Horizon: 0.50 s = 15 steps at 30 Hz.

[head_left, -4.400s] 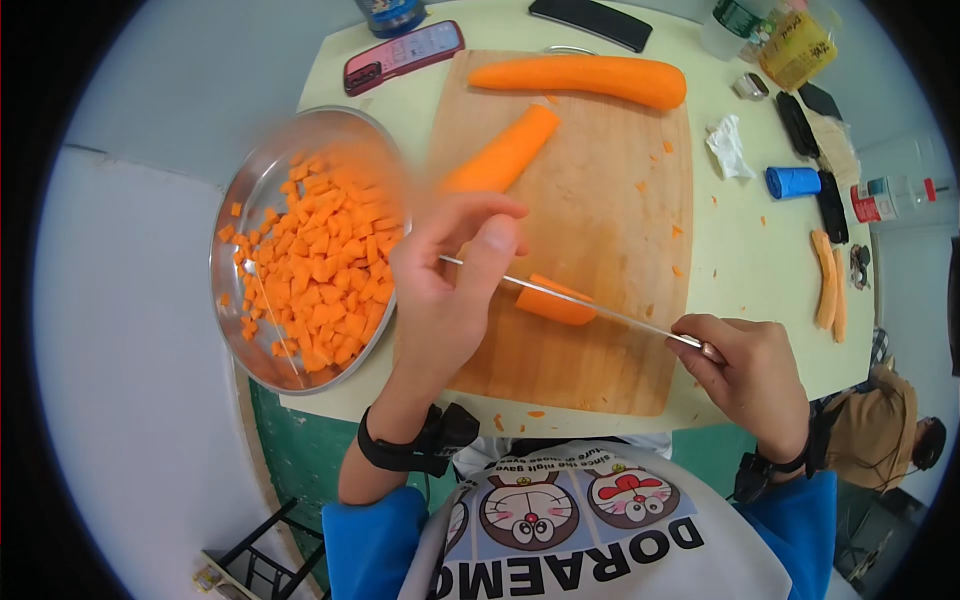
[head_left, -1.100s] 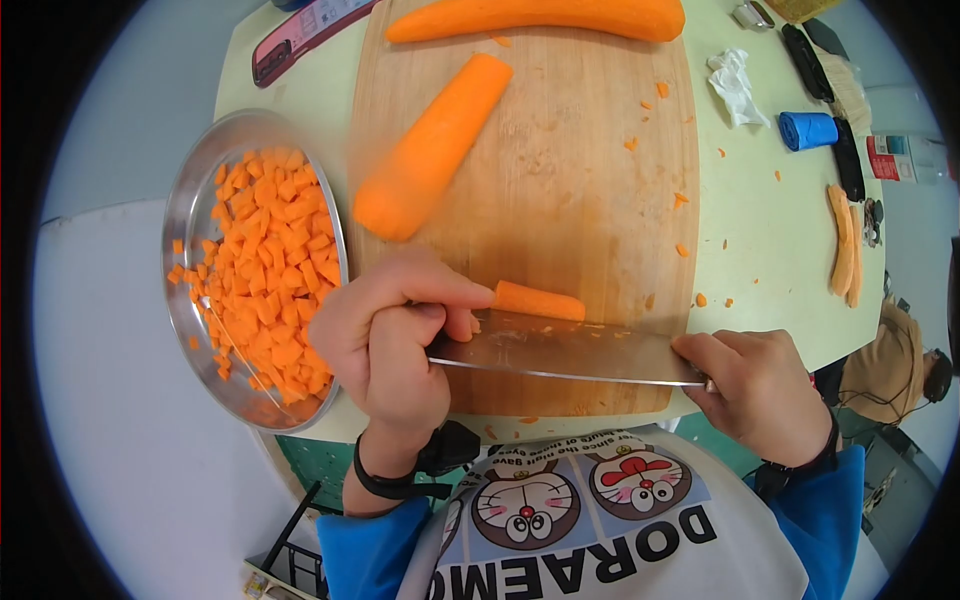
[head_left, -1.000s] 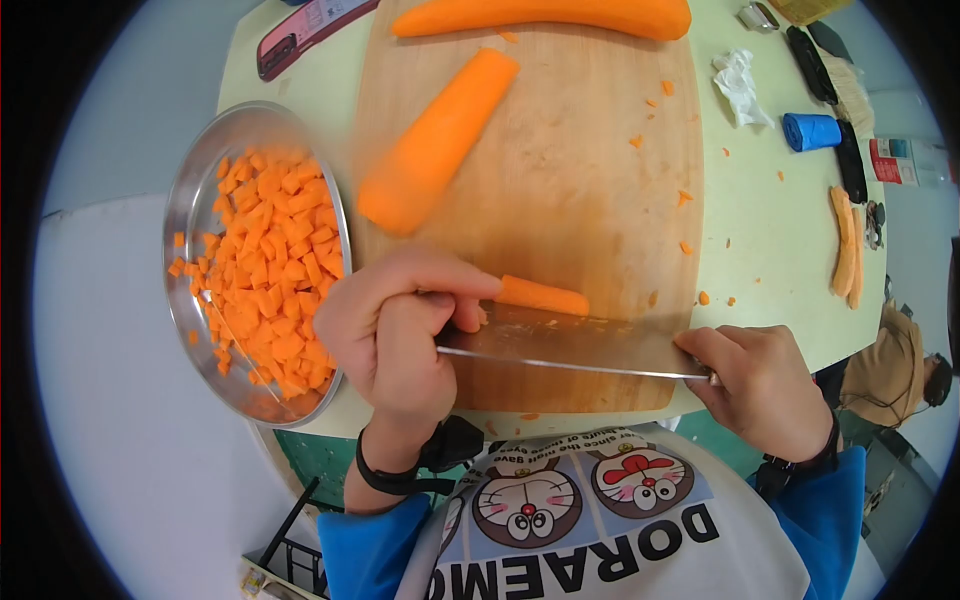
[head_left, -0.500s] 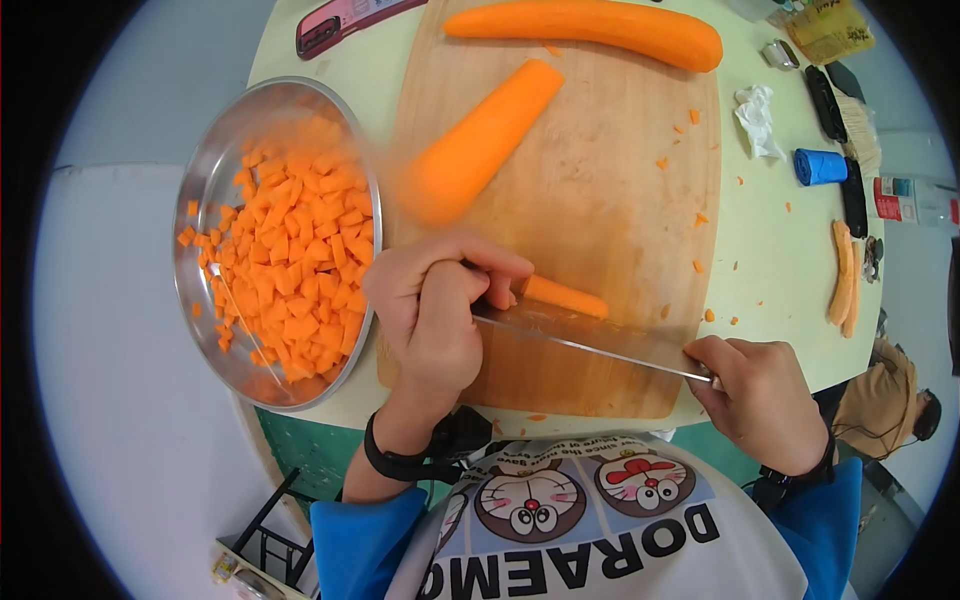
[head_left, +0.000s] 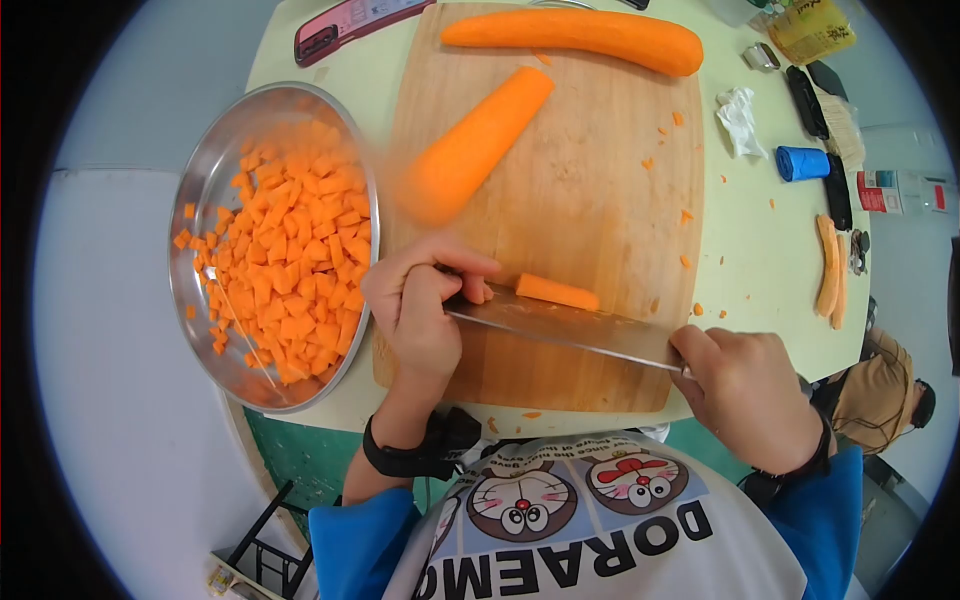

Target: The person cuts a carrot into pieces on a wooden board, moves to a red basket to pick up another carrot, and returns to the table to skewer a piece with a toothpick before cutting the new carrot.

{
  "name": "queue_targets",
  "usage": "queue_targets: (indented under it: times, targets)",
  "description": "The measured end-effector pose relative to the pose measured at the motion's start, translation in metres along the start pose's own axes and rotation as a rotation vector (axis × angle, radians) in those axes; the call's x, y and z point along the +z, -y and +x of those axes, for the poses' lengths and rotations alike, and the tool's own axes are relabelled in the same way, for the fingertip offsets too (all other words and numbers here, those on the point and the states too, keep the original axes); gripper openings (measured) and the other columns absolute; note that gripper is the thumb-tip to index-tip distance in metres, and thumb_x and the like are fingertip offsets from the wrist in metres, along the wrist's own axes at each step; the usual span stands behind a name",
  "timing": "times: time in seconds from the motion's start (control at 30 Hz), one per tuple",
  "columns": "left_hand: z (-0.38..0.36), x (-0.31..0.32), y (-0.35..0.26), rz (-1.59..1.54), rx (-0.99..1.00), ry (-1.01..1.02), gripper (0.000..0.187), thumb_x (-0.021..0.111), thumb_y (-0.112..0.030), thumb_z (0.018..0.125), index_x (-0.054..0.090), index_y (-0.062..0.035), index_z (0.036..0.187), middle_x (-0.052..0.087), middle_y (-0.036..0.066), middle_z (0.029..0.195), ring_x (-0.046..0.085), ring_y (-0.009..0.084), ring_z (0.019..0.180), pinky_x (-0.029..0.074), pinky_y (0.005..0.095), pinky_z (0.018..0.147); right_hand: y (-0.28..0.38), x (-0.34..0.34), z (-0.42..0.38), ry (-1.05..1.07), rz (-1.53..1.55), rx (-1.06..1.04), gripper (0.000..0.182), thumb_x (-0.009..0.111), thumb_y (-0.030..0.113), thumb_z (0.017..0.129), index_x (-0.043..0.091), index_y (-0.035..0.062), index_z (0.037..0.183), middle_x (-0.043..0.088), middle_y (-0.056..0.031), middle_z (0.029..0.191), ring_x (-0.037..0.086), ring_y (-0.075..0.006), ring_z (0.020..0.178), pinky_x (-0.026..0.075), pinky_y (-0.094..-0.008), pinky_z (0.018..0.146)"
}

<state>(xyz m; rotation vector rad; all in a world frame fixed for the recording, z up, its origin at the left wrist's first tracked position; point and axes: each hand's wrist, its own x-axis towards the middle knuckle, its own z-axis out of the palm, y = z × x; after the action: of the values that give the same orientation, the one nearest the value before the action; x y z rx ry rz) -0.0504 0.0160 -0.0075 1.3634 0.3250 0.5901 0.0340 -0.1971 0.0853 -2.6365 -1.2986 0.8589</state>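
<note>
A knife (head_left: pixel 580 333) lies slantwise over the wooden cutting board (head_left: pixel 590 200), its handle in my closed right hand (head_left: pixel 748 395). My left hand (head_left: pixel 425 310) is curled at the far left end of the blade, with its fingers bent together; what they hold, if anything, is hidden. Just right of those fingertips, along the upper side of the blade, rests a short carrot stick (head_left: pixel 557 292), with a small gap between them. A thick carrot piece (head_left: pixel 480 145) and a long peeled carrot (head_left: pixel 575 38) lie farther up the board.
At the left stands a metal bowl (head_left: pixel 187 290) with many carrot cubes (head_left: pixel 290 250). A phone (head_left: pixel 350 25) is at the top. Along the right are a crumpled tissue (head_left: pixel 741 122), a blue roll (head_left: pixel 802 163), thin carrot strips (head_left: pixel 827 265) and a bottle (head_left: pixel 905 192). A person (head_left: pixel 880 400) is beyond the table.
My left hand has shifted slightly left, and a gap now shows between its fingertips and the carrot stick. The knife and my right hand have moved a little left too.
</note>
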Motion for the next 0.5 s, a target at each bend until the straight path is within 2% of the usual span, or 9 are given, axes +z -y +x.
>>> queue_targets:
  times: [0.27, 0.33, 0.43, 0.5]
  targets:
    - [0.005, 0.008, -0.003, 0.093, -0.047, 0.027, 0.026, 0.036, 0.000, 0.071, 0.061, 0.0077, 0.068, 0.052, 0.007, 0.054, 0.047, 0.0096, 0.048, 0.035, 0.0214, 0.046, -0.022, 0.009, 0.015, -0.021, 0.103, -0.016, 0.011, 0.063, 0.008, 0.073, 0.056, 0.0023, 0.079, 0.056, -0.0141, 0.060, 0.055, -0.0314, 0.054, 0.043, -0.0371, 0.050]
    - [0.003, 0.007, -0.001, 0.109, -0.035, 0.050, 0.026, 0.036, 0.000, 0.072, 0.061, 0.0075, 0.069, 0.052, 0.007, 0.054, 0.047, 0.0093, 0.049, 0.035, 0.0214, 0.046, -0.021, 0.011, 0.013, -0.093, 0.074, -0.075, 0.013, 0.063, 0.011, 0.073, 0.053, 0.0034, 0.076, 0.054, -0.0118, 0.054, 0.055, -0.0298, 0.050, 0.044, -0.0370, 0.048]
    - [0.001, 0.006, -0.003, 0.100, -0.013, 0.051, 0.026, 0.037, -0.001, 0.072, 0.061, 0.0065, 0.069, 0.052, 0.006, 0.054, 0.046, 0.0086, 0.050, 0.035, 0.0210, 0.047, -0.018, 0.016, 0.010, -0.142, 0.063, -0.066, 0.013, 0.063, 0.011, 0.073, 0.053, 0.0036, 0.076, 0.054, -0.0122, 0.054, 0.055, -0.0297, 0.050, 0.044, -0.0368, 0.048]
    - [0.006, 0.009, -0.009, 0.190, -0.111, 0.044, 0.026, 0.036, -0.002, 0.073, 0.061, 0.0055, 0.069, 0.050, 0.005, 0.053, 0.046, 0.0078, 0.050, 0.035, 0.0205, 0.048, -0.020, 0.019, 0.008, -0.159, 0.081, -0.065, 0.013, 0.063, 0.012, 0.074, 0.053, 0.0035, 0.075, 0.054, -0.0122, 0.054, 0.055, -0.0296, 0.050, 0.044, -0.0370, 0.048]
